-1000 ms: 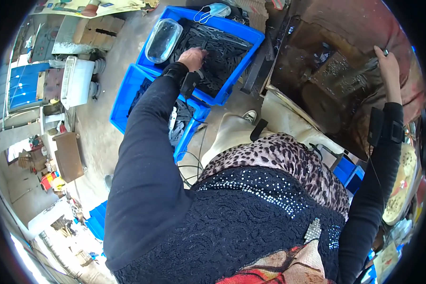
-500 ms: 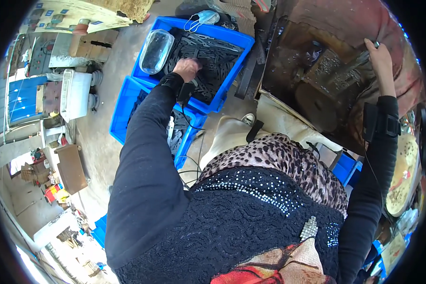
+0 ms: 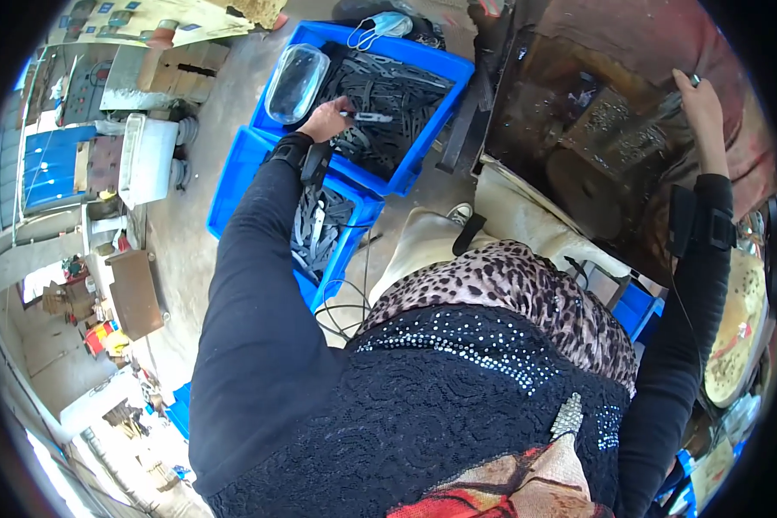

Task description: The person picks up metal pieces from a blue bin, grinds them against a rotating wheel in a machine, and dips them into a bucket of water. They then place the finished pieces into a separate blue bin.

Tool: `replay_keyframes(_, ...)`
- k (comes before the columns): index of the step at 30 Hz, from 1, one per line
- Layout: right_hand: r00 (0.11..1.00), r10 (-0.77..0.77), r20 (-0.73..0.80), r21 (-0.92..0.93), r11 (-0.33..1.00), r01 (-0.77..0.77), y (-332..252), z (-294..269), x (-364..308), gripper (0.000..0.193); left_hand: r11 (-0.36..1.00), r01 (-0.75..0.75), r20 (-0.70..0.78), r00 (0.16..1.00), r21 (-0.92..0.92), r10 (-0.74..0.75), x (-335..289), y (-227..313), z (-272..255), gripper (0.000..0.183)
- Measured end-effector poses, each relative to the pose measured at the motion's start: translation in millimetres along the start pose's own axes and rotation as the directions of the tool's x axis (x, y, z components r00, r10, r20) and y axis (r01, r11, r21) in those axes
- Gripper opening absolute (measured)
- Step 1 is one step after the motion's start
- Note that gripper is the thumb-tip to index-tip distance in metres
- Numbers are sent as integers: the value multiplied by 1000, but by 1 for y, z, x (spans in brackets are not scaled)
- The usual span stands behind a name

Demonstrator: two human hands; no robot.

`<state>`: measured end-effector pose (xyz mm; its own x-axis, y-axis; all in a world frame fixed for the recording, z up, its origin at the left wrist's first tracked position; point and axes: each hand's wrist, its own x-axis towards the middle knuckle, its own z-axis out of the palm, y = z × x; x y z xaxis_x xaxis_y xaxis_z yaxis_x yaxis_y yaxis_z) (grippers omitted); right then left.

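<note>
My left hand [image 3: 326, 121] is closed on one end of a shiny flat metal strip [image 3: 371, 116], which points right over the upper blue crate [image 3: 441, 125]. Dark flat metal pieces [image 3: 388, 86] lie in a loose heap in that crate. A clear plastic tub [image 3: 297, 85] sits at its left side. Over the far right of a wet, brown-stained machine trough [image 3: 527, 138], my right hand [image 3: 703, 112] has its fingers bent in beside reddish-brown cloth [image 3: 738, 112]. What they grip, if anything, is hidden.
A second blue crate [image 3: 233, 186] with more metal pieces [image 3: 322, 226] stands nearer, partly under my left arm. A blue face mask [image 3: 388, 24] hangs at the upper crate's far rim. Black cables [image 3: 341, 302] loop beside my lap. A round, stained pale disc [image 3: 735, 328] is at far right.
My left hand has come up from the heap and back leftward, now with a shiny strip in it. My right hand stays at the trough. The view has shifted slightly.
</note>
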<state>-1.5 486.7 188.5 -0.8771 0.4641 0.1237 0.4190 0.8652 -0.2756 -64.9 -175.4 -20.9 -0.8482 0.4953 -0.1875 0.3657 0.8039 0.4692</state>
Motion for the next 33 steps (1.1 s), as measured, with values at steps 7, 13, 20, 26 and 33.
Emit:
replay_keyframes(7, 1000, 5, -12, 2, 1000, -5, 8, 6, 3, 65, 977, 150, 62, 985, 154, -161, 10, 26, 35, 25)
replay_keyframes(13, 991, -46, -129, -14, 999, 44, -2, 5, -4, 65, 927, 198, 99, 966, 318, -240, 9, 23, 33, 30)
replay_keyframes(20, 997, -43, -65, -35, 999, 41, 7, 5, 4, 65, 954, -54, 267, 963, 294, -28, 7, 24, 21, 37)
replay_keyframes(26, 994, -53, -91, -36, 998, 50, 4, 10, 1, 66, 977, -64, 220, 975, 205, 17, 3, 31, 45, 29)
replay_keyframes(33, 997, -42, -61, -32, 999, 41, -7, 12, 1, 69, 977, -51, 298, 955, 206, -13, 4, 33, 36, 27)
